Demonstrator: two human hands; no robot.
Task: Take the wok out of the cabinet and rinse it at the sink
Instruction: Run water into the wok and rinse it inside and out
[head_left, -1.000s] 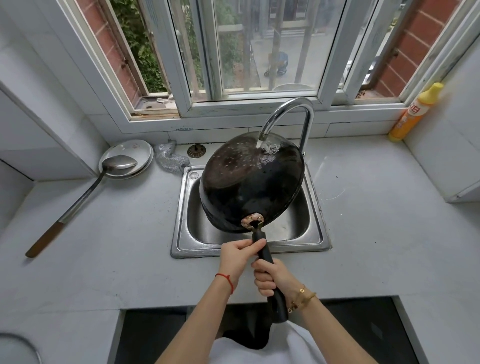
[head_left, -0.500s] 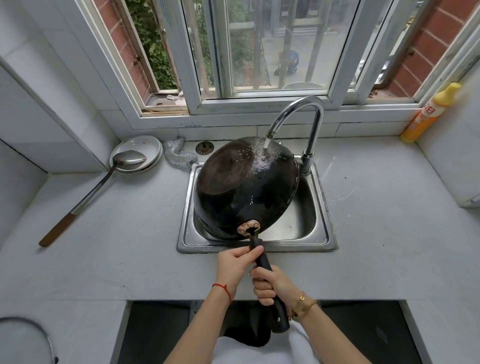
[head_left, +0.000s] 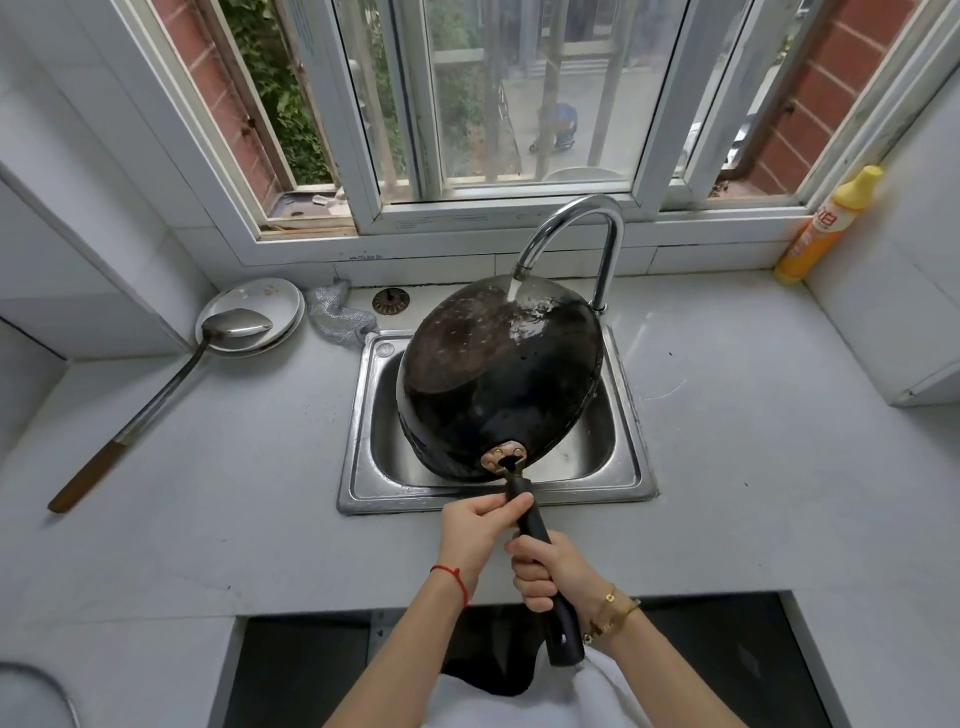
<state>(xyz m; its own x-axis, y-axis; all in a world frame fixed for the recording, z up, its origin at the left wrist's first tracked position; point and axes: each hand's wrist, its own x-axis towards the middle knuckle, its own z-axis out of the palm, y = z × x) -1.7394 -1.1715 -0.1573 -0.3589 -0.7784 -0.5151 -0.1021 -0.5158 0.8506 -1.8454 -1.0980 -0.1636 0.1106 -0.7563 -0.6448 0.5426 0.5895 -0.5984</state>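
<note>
1. The wok (head_left: 498, 384) has turned a little since a second ago: its round black underside faces up more, and the water from the tap (head_left: 571, 234) now falls on the far rim and runs down the back.
2. I judge the outside is being rinsed now; whether the inside is already washed I cannot tell.
3. The wok hangs tilted over the sink (head_left: 363, 415), bottom up, not resting on the basin as far as I can see.
4. The left hand (head_left: 480, 535) pinches the handle (head_left: 540, 545) near the wok; the right hand (head_left: 550, 571) is wrapped firmly around the handle lower down.
5. The counter (head_left: 234, 493) is pale grey. On its left lies a ladle (head_left: 156, 405), its bowl on a plate (head_left: 280, 301); a steel scourer (head_left: 337, 322) sits just beside the sink corner.
6. A yellow bottle (head_left: 826, 228) stands at the far right, under a barred window (head_left: 493, 104).
</note>
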